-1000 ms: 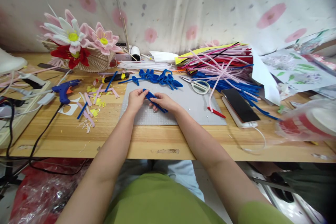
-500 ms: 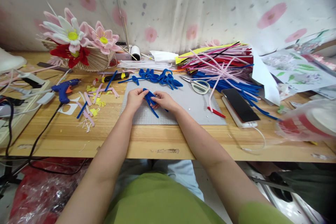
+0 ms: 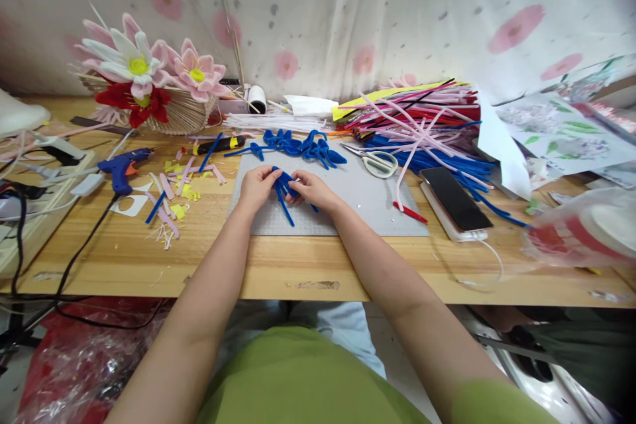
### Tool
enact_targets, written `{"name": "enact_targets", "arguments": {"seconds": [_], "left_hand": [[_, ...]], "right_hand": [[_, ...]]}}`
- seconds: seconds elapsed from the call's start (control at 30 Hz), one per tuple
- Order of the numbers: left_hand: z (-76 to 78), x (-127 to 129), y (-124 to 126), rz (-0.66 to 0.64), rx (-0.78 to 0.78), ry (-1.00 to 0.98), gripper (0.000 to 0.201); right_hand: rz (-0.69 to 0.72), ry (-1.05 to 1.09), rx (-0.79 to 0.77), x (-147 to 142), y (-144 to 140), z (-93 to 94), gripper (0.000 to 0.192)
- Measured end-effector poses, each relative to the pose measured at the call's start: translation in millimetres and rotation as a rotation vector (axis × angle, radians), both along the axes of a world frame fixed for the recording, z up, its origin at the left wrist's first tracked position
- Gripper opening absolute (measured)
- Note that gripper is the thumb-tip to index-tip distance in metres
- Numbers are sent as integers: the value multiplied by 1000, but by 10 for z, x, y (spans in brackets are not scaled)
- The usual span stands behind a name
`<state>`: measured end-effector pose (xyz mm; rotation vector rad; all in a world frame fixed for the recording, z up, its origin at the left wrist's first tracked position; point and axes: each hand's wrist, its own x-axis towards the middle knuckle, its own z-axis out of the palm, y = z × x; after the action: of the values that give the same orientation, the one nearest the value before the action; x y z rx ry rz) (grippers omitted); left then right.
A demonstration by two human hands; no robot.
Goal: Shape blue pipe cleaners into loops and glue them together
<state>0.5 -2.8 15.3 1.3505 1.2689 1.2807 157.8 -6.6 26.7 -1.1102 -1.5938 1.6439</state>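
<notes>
A small bunch of blue pipe cleaners [image 3: 281, 187] is held between my two hands, just over the grey cutting mat [image 3: 338, 212]. My left hand [image 3: 257, 187] pinches its upper end between thumb and fingers. My right hand [image 3: 311, 189] grips the strands from the other side, fingers closed on them. Several loose ends fan downward toward me. Beyond my hands, bent blue pipe-cleaner pieces [image 3: 298, 146] lie along the mat's far edge. Scissors [image 3: 378, 163] with pale handles rest to the right of these.
Left are a blue glue gun [image 3: 119, 169], pink and yellow scraps [image 3: 181, 192] and fuzzy flowers [image 3: 136, 63] on a woven fan. Piled pipe cleaners [image 3: 417, 119], a phone [image 3: 454, 199] on a white power bank and a bagged cup [image 3: 586, 228] are right.
The lower strands of the blue bunch have swung left and spread further apart. Both hands stay in nearly the same place, still gripping it.
</notes>
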Motion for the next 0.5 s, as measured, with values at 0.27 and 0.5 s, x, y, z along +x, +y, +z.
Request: {"name": "enact_targets", "arguments": {"seconds": [0.27,0.5], "left_hand": [[26,95,-20,46,-79,-147,23],[97,138,-63,93,-118,-248,25]], "right_hand": [[-58,-74,214,30,53,-96,15],[-18,63,81,66,54,-48,22]]}}
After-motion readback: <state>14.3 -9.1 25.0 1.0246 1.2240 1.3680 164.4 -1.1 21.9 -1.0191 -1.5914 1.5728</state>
